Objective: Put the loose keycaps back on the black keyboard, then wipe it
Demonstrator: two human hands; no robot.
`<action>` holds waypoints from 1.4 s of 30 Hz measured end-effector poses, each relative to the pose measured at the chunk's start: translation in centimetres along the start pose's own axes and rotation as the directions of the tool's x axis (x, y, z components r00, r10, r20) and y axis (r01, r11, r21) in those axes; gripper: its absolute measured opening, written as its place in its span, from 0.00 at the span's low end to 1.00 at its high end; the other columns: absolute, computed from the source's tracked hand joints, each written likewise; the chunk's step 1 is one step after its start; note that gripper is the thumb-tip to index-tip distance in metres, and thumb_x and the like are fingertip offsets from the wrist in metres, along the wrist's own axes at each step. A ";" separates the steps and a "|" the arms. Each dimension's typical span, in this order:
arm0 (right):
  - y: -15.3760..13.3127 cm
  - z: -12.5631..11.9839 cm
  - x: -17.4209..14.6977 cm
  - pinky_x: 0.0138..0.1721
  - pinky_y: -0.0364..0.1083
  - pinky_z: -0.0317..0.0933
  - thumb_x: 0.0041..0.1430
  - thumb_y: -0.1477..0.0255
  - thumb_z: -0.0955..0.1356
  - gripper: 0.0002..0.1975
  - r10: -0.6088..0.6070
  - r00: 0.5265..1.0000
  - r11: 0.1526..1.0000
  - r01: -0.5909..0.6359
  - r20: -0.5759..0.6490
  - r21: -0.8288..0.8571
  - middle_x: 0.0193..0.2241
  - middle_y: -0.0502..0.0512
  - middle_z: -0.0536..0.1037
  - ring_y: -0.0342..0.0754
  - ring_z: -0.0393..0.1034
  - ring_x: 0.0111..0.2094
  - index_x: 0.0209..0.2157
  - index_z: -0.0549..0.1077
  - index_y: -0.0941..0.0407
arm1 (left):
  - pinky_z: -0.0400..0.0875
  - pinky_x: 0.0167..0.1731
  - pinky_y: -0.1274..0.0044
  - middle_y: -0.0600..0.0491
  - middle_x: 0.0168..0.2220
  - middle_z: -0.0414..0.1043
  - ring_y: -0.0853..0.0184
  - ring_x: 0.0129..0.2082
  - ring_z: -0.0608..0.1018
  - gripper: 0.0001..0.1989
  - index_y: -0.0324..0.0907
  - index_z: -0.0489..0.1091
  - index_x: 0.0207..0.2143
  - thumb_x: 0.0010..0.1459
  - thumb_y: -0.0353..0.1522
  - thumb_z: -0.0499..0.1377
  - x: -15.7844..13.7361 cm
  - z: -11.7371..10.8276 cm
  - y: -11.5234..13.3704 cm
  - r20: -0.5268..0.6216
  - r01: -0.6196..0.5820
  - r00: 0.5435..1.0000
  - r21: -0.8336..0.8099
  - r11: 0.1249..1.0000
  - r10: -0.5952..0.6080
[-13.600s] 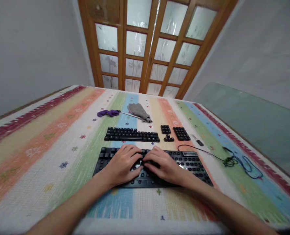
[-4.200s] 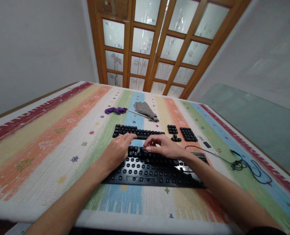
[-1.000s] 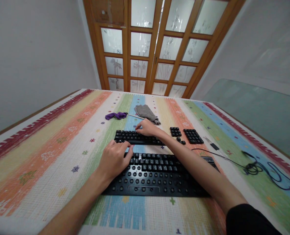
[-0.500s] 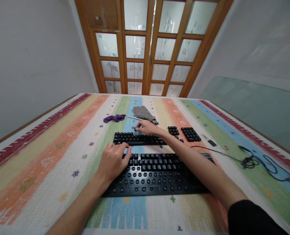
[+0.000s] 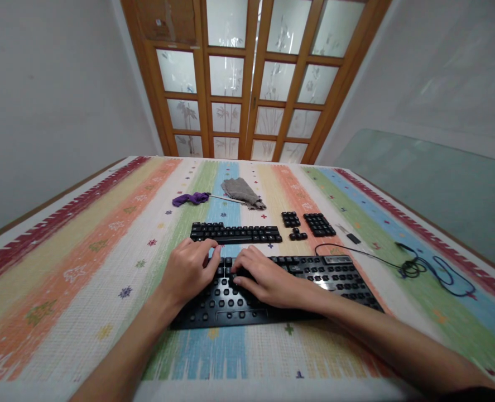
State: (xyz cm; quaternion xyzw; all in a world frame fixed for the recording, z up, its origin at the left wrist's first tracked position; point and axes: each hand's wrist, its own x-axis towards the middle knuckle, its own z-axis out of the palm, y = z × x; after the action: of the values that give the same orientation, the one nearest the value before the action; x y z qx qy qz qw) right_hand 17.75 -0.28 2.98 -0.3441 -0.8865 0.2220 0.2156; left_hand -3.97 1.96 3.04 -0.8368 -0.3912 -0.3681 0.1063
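A black keyboard (image 5: 339,279) lies near me on the striped tablecloth; many of its left-side switches stand bare, without caps. My left hand (image 5: 188,271) grips the keyboard's upper left corner with curled fingers. My right hand (image 5: 259,279) rests on the key bed just right of it, fingertips pinched down on a small black keycap at the upper rows. Beyond the keyboard, loose black keycaps (image 5: 236,233) lie set out in rows, with two smaller groups (image 5: 319,224) to the right.
A grey cloth (image 5: 241,191) and a purple-tipped brush (image 5: 188,198) lie farther back. A small dark tool (image 5: 350,235) lies right of the keycaps. The keyboard's cable (image 5: 423,271) coils at the right. A wooden glass-paned door (image 5: 247,84) stands behind the table.
My right hand has drawn back from the far row of loose keycaps to the keyboard. The left hand has stayed at the keyboard's left corner.
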 end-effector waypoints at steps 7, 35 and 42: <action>0.0 1.2 -0.7 0.49 0.54 0.63 0.68 0.72 0.65 0.06 -0.007 0.998 0.988 -0.004 -0.069 -0.157 0.42 0.60 0.71 0.53 0.63 0.44 0.43 0.71 0.58 | 0.62 0.26 0.75 0.57 0.19 0.67 0.68 0.21 0.69 0.08 0.42 0.72 0.31 0.62 0.30 0.55 -0.1 -0.7 -0.4 0.230 -0.035 0.969 -0.233 0.972 0.090; -1.4 2.7 -1.3 0.39 0.51 0.63 0.64 0.74 0.63 0.11 -0.181 0.981 0.881 0.131 -0.068 -0.454 0.31 0.60 0.72 0.53 0.62 0.36 0.33 0.76 0.59 | 0.61 0.27 0.77 0.57 0.20 0.69 0.68 0.23 0.71 0.07 0.42 0.73 0.27 0.57 0.27 0.59 -0.8 -0.1 0.3 0.478 -0.014 0.861 -0.320 0.947 0.175; -1.2 2.7 -0.2 0.35 0.50 0.61 0.63 0.76 0.63 0.13 -0.239 0.968 0.862 0.172 -0.083 -0.478 0.28 0.58 0.70 0.52 0.61 0.34 0.27 0.75 0.58 | 0.60 0.26 0.77 0.57 0.20 0.67 0.68 0.23 0.70 0.08 0.42 0.69 0.23 0.54 0.25 0.60 -0.8 -0.1 0.3 0.490 -0.014 0.856 -0.299 0.954 0.166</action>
State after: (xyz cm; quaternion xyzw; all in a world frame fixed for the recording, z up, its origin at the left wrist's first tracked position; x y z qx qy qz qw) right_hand 15.82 -1.87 1.39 -0.3039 -0.9281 -0.0465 0.2102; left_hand -4.12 1.22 2.54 -0.9280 -0.3084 -0.1805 -0.1051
